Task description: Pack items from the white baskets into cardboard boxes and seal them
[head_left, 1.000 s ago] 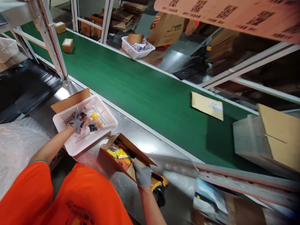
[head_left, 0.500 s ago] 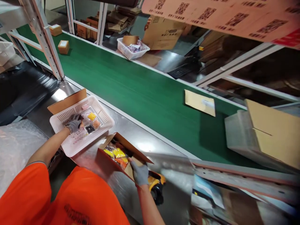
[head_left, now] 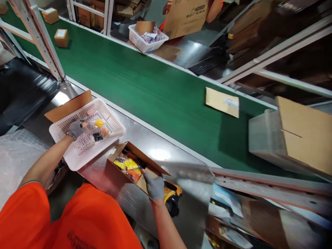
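My left hand [head_left: 76,128], in a grey glove, is inside a white plastic basket [head_left: 71,157]. Its fingers are closed, and a small dark bit shows at the fingertips, too small to name. Beside it in the basket lie small clear packets, among them a yellow one [head_left: 99,123], a black one [head_left: 98,137] and an orange one [head_left: 104,131]. My right hand [head_left: 155,186], also gloved, grips the right end of an open cardboard box [head_left: 120,180]. Yellow and orange packets [head_left: 131,164] fill the left part of that box.
A green conveyor belt [head_left: 145,93] runs behind the metal bench, carrying small boxes [head_left: 61,38], a padded envelope [head_left: 222,102] and a large carton [head_left: 306,138]. A yellow-black device [head_left: 172,197] lies by my right wrist. Across the belt, a person handles a carton [head_left: 185,17] near another basket [head_left: 147,38].
My left hand has drawn back a little from the packets, toward the basket's left side. My right hand keeps its grip on the box. The camera view has shifted slightly.
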`<control>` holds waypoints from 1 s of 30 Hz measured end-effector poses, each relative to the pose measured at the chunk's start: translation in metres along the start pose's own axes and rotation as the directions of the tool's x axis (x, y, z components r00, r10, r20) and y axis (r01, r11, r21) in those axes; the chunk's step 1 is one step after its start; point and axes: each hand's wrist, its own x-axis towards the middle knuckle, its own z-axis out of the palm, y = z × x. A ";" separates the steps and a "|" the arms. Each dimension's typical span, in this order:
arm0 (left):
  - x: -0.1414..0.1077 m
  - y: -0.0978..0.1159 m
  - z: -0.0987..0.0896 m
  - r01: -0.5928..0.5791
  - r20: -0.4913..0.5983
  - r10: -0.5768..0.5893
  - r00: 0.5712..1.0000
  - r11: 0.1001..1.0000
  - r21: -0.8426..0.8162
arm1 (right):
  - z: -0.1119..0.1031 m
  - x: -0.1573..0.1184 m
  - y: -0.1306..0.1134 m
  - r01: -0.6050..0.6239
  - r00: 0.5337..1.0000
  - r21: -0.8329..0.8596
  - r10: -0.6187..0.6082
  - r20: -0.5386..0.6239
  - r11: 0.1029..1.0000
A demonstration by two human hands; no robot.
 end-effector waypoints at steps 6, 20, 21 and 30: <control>-0.015 0.055 0.012 -0.222 0.068 0.222 0.973 0.975 -0.010 | -0.003 0.000 -0.005 -0.069 0.996 -0.032 0.070 0.047 0.997; 0.024 0.046 0.093 -0.535 0.129 0.519 0.845 0.811 0.239 | -0.011 -0.002 0.012 0.089 0.996 0.004 -0.089 0.001 0.996; 0.025 0.042 0.097 -0.554 0.123 0.541 0.832 0.799 0.236 | -0.012 -0.001 0.015 0.083 0.997 0.016 -0.083 0.004 0.996; 0.036 0.026 0.107 -0.581 0.042 0.587 0.808 0.783 0.222 | -0.013 0.007 0.032 0.070 0.997 0.045 -0.068 -0.042 0.997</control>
